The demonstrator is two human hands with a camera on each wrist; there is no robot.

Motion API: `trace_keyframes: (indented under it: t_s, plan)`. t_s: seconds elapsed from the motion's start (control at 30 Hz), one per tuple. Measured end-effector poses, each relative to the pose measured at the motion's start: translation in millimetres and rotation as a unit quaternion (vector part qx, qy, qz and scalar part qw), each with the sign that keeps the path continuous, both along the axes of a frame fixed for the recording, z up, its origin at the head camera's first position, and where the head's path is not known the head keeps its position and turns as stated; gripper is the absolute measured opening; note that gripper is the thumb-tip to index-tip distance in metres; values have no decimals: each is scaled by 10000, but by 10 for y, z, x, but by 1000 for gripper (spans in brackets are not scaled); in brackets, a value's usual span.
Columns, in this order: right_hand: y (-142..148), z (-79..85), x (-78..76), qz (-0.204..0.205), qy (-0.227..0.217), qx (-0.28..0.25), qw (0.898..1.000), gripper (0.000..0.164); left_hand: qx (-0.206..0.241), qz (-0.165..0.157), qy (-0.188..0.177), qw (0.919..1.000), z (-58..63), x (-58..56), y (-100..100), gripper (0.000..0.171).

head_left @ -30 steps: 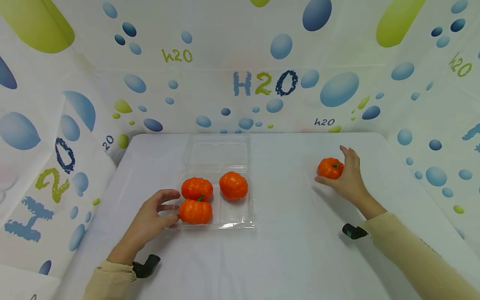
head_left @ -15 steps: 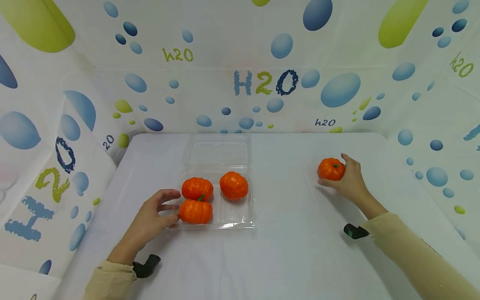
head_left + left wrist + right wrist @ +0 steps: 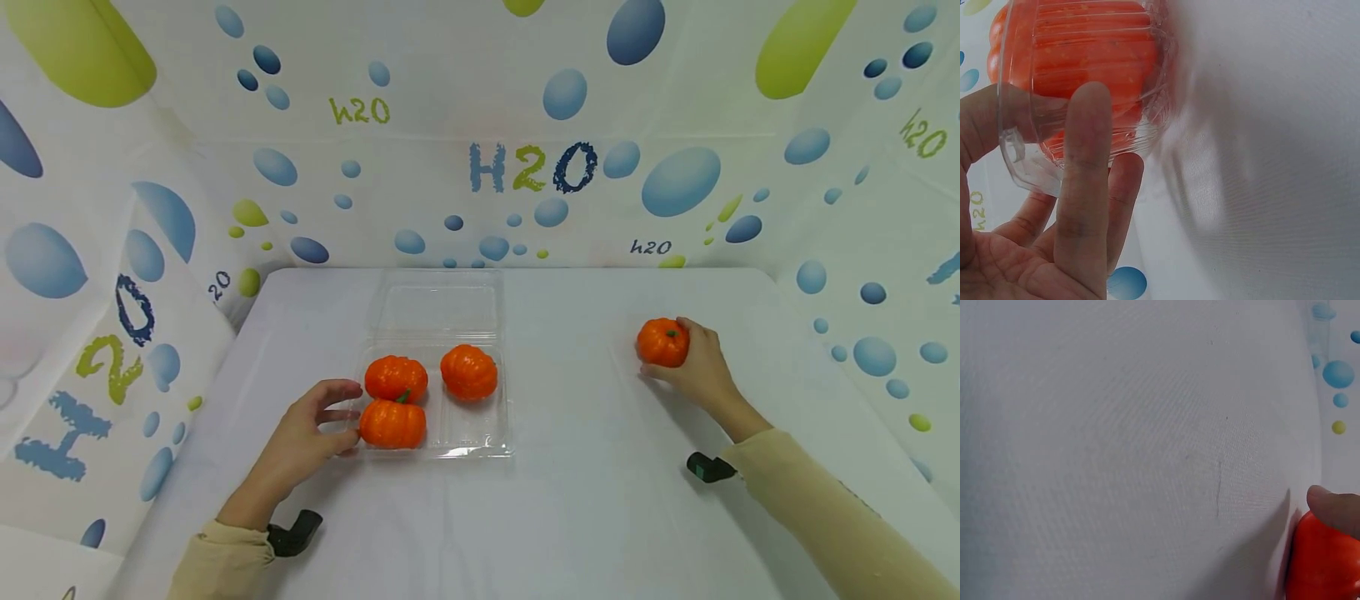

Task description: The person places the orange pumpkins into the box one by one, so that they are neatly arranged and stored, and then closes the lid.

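Three orange toy pumpkins lie in an opened clear plastic container [image 3: 476,437]: one at the back left [image 3: 395,377], one at the front left [image 3: 393,425] and one at the back right [image 3: 468,372]. My left hand [image 3: 303,433] rests at the container's left side, its fingers spread and loosely bent. In the left wrist view, fingers [image 3: 1085,134] touch the clear wall, with orange showing through. Further right, my right hand [image 3: 701,367] grips another toy pumpkin [image 3: 662,342] between thumb and fingers. In the right wrist view, a fingertip [image 3: 1338,509] lies against that pumpkin [image 3: 1325,562].
The container's clear lid [image 3: 438,304] lies folded back behind it. A white table [image 3: 570,500] spreads between the two hands. Printed curtains [image 3: 420,179] with blue and green drops stand behind and at both sides. Each wrist wears a small black camera.
My right hand's fingers have drawn in from a wide spread and come round the pumpkin. My left hand stays where it was at the container.
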State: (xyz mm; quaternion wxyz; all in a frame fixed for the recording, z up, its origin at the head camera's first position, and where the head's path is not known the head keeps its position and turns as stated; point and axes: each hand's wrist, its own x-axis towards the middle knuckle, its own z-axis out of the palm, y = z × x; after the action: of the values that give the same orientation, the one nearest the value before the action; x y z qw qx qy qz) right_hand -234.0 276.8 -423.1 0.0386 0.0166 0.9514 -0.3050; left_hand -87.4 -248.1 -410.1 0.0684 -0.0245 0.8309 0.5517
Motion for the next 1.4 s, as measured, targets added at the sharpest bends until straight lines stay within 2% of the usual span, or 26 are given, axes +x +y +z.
trace_keyframes:
  t_s: [0.3,0.5,0.67,0.8,0.93,1.07,1.2,1.4]
  plan:
    - [6,-63,-2,-62,291,0,9996,96,50,-3,-4,10000,12,0,7,60]
    - [-18,-92,37,162,331,-260,9990,95,45,28,-51,10000,25,5,12,60]
    - [-66,-63,97,440,254,-463,9976,95,-30,49,-53,10000,35,6,19,60]
    - [-111,-38,144,614,-17,-693,9957,95,-20,45,-63,10000,29,10,19,60]
    - [-167,-21,197,773,-405,-1248,9883,96,-9,40,-40,10000,28,15,19,60]
    - [-255,3,266,980,-660,-1823,9761,96,18,38,-29,10000,27,17,20,60]
    - [-360,30,346,1117,-838,-2248,9644,87,20,47,-64,10000,27,15,21,61]
    - [-524,34,451,1390,-1090,-2490,9523,71,-36,56,-98,9999,37,15,25,61]
